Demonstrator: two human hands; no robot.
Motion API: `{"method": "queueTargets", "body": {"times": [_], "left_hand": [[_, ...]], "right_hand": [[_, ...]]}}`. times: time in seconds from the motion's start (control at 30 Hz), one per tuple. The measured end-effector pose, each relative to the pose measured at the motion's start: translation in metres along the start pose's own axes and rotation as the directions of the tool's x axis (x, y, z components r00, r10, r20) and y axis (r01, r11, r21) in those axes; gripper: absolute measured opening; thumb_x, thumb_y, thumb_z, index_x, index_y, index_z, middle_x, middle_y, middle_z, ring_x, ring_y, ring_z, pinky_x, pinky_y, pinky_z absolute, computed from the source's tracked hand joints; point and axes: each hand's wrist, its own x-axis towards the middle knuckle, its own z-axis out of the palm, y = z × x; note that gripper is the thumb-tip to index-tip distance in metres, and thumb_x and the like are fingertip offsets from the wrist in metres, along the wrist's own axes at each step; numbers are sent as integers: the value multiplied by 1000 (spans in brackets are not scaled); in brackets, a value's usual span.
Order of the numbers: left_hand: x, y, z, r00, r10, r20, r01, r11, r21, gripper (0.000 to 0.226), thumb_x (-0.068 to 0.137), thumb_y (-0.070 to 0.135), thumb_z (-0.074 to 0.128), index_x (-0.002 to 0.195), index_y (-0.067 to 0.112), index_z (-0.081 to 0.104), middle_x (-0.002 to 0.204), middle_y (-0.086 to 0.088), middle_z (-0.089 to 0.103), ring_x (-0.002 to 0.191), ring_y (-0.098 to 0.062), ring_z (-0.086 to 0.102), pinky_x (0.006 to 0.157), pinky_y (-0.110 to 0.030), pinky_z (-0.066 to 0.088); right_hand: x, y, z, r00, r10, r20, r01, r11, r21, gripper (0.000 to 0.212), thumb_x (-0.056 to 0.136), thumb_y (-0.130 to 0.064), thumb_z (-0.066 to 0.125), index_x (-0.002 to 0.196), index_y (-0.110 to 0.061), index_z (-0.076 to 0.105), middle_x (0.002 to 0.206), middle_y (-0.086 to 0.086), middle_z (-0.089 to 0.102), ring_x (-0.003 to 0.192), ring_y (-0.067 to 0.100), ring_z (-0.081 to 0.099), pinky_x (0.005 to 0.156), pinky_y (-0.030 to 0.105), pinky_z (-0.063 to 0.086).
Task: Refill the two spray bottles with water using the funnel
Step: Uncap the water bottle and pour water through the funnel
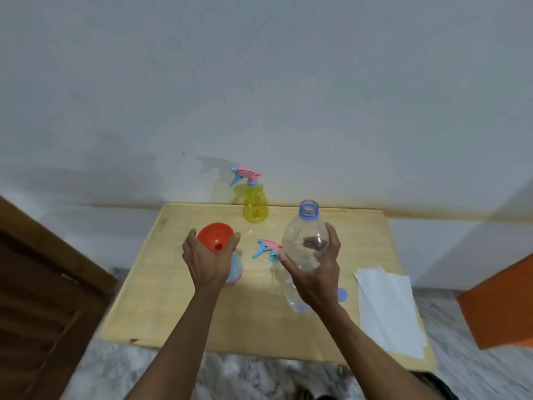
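My left hand (206, 261) grips a red funnel (215, 235) seated in the neck of a blue and pink spray bottle (235, 268), mostly hidden behind the hand. That bottle's pink and blue spray head (266, 248) lies loose on the table beside it. My right hand (315, 274) holds a clear uncapped plastic water bottle (305, 246) standing upright, with a little water at its bottom. A yellow spray bottle (254, 206) with its spray head on stands at the table's far edge by the wall.
The small wooden table (173, 298) stands against a white wall. White paper sheets (389, 310) lie at its right side, and a blue bottle cap (342, 294) lies next to the water bottle. A wooden door is at left, an orange object (501, 304) at right.
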Motion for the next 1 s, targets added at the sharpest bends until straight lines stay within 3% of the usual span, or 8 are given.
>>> {"method": "queueTargets", "body": {"times": [0.17, 0.4, 0.57, 0.73, 0.87, 1.0], "left_hand": [[2, 8, 4, 1000, -17, 3, 17, 1000, 14, 106, 64, 45, 90, 146, 4, 36, 145, -17, 43, 135, -35, 41, 110, -42, 33], [2, 9, 5, 1000, -25, 9, 24, 999, 48, 100, 66, 38, 91, 145, 5, 39, 141, -16, 47, 130, -34, 46, 103, -40, 38], [1, 6, 4, 999, -15, 32, 15, 1000, 20, 96, 68, 42, 89, 144, 7, 42, 139, -15, 48, 128, -33, 47, 96, -35, 38], [2, 3, 0, 997, 7, 71, -6, 1000, -12, 93, 71, 36, 88, 146, 6, 41, 142, -15, 45, 130, -33, 46, 99, -35, 37], [5, -1, -5, 994, 29, 108, -27, 1000, -14, 92, 71, 35, 88, 145, 7, 42, 141, -13, 46, 128, -32, 47, 98, -34, 38], [9, -5, -9, 987, 51, 151, -53, 999, 10, 94, 71, 38, 88, 146, 8, 41, 142, -12, 46, 128, -32, 48, 96, -33, 39]], "right_hand": [[18, -4, -7, 995, -85, 49, 89, 991, -103, 117, 60, -50, 94, 147, -44, 16, 117, -11, 62, 104, 17, 66, 82, 40, 57], [48, -19, -17, 964, -206, 170, 222, 971, -83, 121, 60, -48, 95, 152, -37, 18, 104, -23, 57, 99, 9, 66, 82, 35, 56], [66, -36, -28, 944, -225, 241, 228, 974, 15, 118, 61, -58, 86, 149, -53, 8, 102, -12, 64, 96, 0, 65, 86, 24, 52], [78, -52, -33, 907, -319, 274, 326, 945, 21, 115, 62, -61, 84, 150, -54, 11, 99, -12, 65, 91, 3, 67, 81, 27, 56], [89, -67, -35, 855, -327, 402, 371, 928, -32, 110, 64, -59, 85, 147, -61, 13, 94, -10, 66, 87, 7, 68, 82, 29, 57], [100, -77, -33, 784, -264, 562, 407, 902, -144, 105, 66, -66, 81, 149, -55, 16, 91, -9, 65, 86, 8, 66, 82, 28, 55]]}}
